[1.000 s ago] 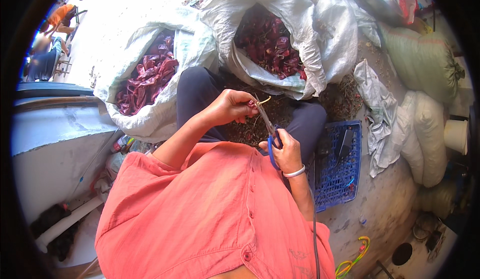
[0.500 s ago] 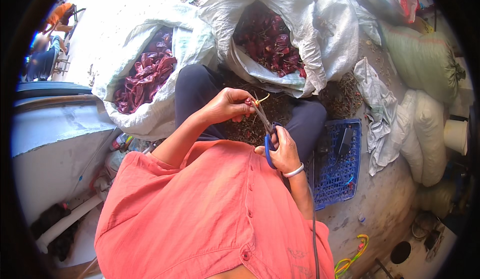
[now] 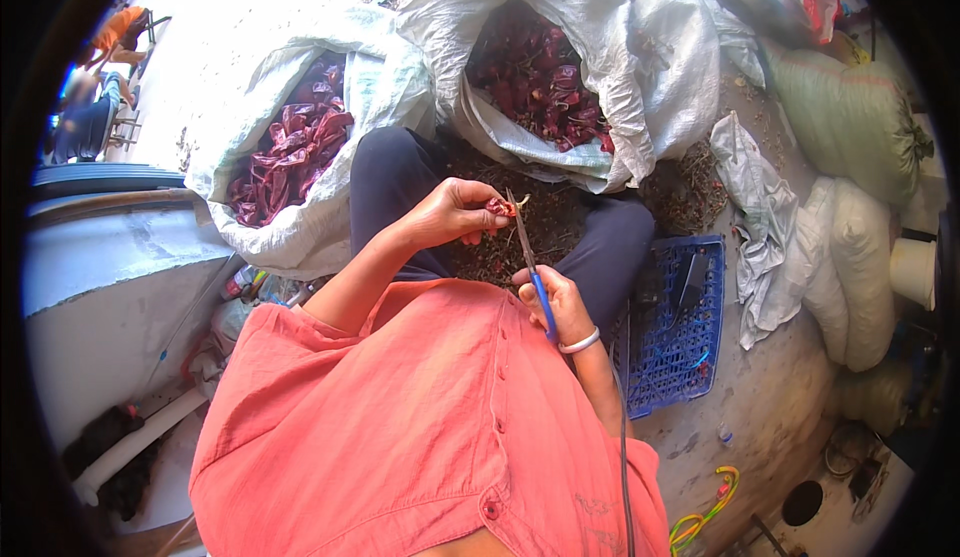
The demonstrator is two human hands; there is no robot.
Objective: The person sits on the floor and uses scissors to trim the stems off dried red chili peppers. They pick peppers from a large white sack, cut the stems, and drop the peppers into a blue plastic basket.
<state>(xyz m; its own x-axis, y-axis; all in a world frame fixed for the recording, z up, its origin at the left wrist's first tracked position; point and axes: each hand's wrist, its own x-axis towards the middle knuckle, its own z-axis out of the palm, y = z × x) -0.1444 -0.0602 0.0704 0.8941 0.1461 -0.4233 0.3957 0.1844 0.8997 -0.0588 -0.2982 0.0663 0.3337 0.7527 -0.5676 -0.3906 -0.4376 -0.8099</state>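
My left hand (image 3: 452,215) pinches a dried red chili pepper (image 3: 499,208) between thumb and fingertips, its pale stem pointing right. My right hand (image 3: 563,312) is wrapped round the blue handles of a pair of scissors (image 3: 526,241). The blades look closed together and cross the stem end of the pepper; whether the stem is severed I cannot tell. Beyond my knees stand two open white woven sacks. The left sack (image 3: 390,107) holds dark red pepper skins, and the right sack (image 3: 665,77) holds dried peppers with stems.
Brown cut stems (image 3: 470,257) litter the floor between my legs. On my right is a blue plastic crate (image 3: 675,352) with a black object on it. An empty white sack (image 3: 755,217) and a full greenish sack (image 3: 850,122) lie further right. Other people (image 3: 90,107) sit far left.
The scissor blades have come together at the pepper's stem and now stand more upright. My right hand has dropped slightly toward me, while my left hand stays nearly in place.
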